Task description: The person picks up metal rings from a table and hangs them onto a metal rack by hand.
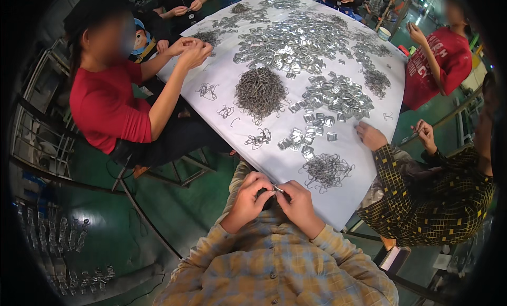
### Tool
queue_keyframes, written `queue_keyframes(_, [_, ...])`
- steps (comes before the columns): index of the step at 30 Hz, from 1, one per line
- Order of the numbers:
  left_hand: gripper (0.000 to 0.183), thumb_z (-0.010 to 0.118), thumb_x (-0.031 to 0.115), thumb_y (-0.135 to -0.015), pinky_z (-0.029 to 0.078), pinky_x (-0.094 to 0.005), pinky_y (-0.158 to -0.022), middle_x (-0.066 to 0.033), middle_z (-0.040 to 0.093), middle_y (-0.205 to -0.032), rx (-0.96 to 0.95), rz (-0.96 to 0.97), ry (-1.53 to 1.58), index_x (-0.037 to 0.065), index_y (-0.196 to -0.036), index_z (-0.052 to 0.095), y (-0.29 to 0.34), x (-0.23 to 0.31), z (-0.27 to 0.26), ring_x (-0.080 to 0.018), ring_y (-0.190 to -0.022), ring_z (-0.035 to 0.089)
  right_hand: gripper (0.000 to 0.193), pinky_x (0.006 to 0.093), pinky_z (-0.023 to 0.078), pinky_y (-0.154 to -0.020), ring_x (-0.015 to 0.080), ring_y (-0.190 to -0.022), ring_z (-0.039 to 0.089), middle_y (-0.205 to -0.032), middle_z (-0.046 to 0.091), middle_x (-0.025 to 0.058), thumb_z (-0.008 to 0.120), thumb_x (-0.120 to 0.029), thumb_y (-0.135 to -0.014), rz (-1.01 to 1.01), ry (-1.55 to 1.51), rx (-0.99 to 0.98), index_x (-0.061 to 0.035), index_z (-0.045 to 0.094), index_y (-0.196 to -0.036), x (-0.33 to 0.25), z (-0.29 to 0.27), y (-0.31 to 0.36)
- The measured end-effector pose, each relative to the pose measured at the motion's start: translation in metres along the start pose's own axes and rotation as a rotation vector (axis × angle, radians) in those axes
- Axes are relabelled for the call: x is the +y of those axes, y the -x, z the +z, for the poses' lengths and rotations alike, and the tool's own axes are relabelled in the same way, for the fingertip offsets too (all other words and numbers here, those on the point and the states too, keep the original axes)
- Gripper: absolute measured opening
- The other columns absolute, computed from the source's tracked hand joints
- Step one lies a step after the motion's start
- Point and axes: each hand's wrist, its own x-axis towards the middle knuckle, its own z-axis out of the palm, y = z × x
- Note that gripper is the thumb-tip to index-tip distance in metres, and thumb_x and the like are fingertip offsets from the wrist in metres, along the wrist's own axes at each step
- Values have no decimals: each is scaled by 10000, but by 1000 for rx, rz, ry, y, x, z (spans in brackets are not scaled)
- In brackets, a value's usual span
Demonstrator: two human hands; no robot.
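Note:
My left hand [250,198] and my right hand [299,204] meet in front of my body at the near edge of the table. Their fingertips pinch a small shiny metal piece [277,189] between them; fingers cover most of it, so its exact shape is hidden. Just beyond my right hand lies a loose heap of bent wire hooks [327,172] on the white table [248,154]. Several flat silver metal buckles [308,137] are scattered behind that heap. Left of them is a small cluster of wire hooks [259,139].
A tall mound of wire hooks [260,93] rises mid-table, with big spreads of silver buckles [296,44] behind. Co-workers sit around: a person in red [108,105] on the left, a person in a patterned sleeve [393,174] close on my right. A cup [384,33] stands far right.

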Motion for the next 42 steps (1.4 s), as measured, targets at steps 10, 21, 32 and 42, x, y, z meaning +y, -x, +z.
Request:
queue_keyframes(10, [87, 584, -27, -824, 457, -293, -762, -93, 602, -899, 28, -71, 132, 10, -882, 531, 9, -1, 7, -199, -847, 576, 164, 355, 447, -567, 254, -611, 583, -686, 577, 92, 715, -176, -730, -41, -2, -152, -37, 649, -785, 5, -12, -7])
queue_keyframes(21, [73, 562, -22, -857, 458, -261, -764, -82, 614, -867, 15, -114, 162, 19, -884, 508, 7, -2, 4, -151, -836, 590, 218, 401, 343, -744, 246, -891, 499, -851, 565, 55, 756, -231, -663, 99, 750, 189, -106, 640, -798, 79, -46, -61])
queue_keyframes(32, [111, 596, -4, -801, 430, -353, -685, -113, 571, -790, -27, -62, 12, 28, -865, 511, 5, -9, 15, -301, -732, 545, 137, 252, 476, -643, 118, -690, 597, -754, 620, 56, 678, -48, -768, 132, -243, 67, -9, 596, -872, 17, -39, -41])
queue_keyframes(42, [119, 602, 0, -789, 418, -375, -689, -116, 547, -759, -53, 14, -173, 39, -845, 504, 2, -4, 13, -319, -728, 537, 130, 259, 487, -641, 140, -682, 616, -765, 639, 74, 648, -18, -770, 62, -214, -7, -7, 627, -898, -7, -24, -13])
